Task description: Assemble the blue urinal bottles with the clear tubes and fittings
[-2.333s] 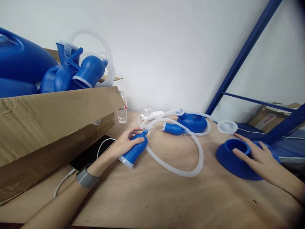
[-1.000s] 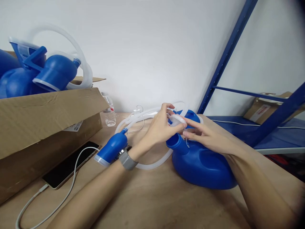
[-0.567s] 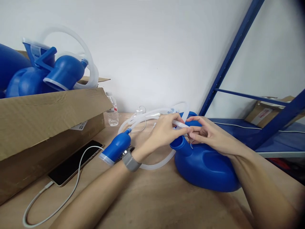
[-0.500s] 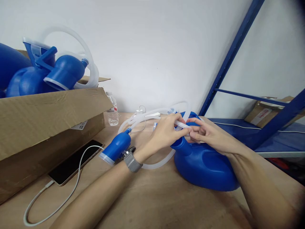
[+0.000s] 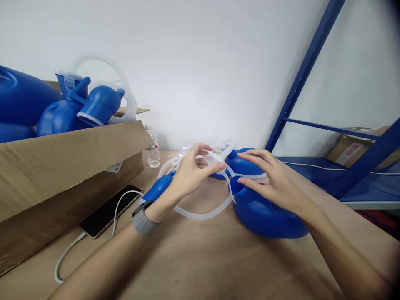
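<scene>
My left hand (image 5: pixel 195 171) has its thumb and fingers curled round a translucent white plastic cap (image 5: pixel 212 157). A thin pale strip (image 5: pixel 231 191) hangs below it, in front of the neck of a blue plastic bottle (image 5: pixel 268 216) that lies on its side. The bottle's round mouth faces up and left, uncovered. Over that neck is my right hand (image 5: pixel 268 177), thumb and fingers spread with nothing between them; whether the thumb touches the bottle I cannot tell. Beside my left wrist lies a blue funnel-shaped piece (image 5: pixel 158 187) joined to a translucent hose (image 5: pixel 200 216).
At left, a cardboard box (image 5: pixel 71 154) holds several blue bottles and a coiled hose. A phone (image 5: pixel 108 212) on a white cable lies before it, and a clear water bottle (image 5: pixel 153 150) stands behind. Another blue bottle (image 5: pixel 248 164) lies farther back. A blue metal rack (image 5: pixel 293 87) rises at right.
My hands have come apart. The right has let go of the white piece and spread its fingers; the left has moved left, holding it. The view has shifted slightly left.
</scene>
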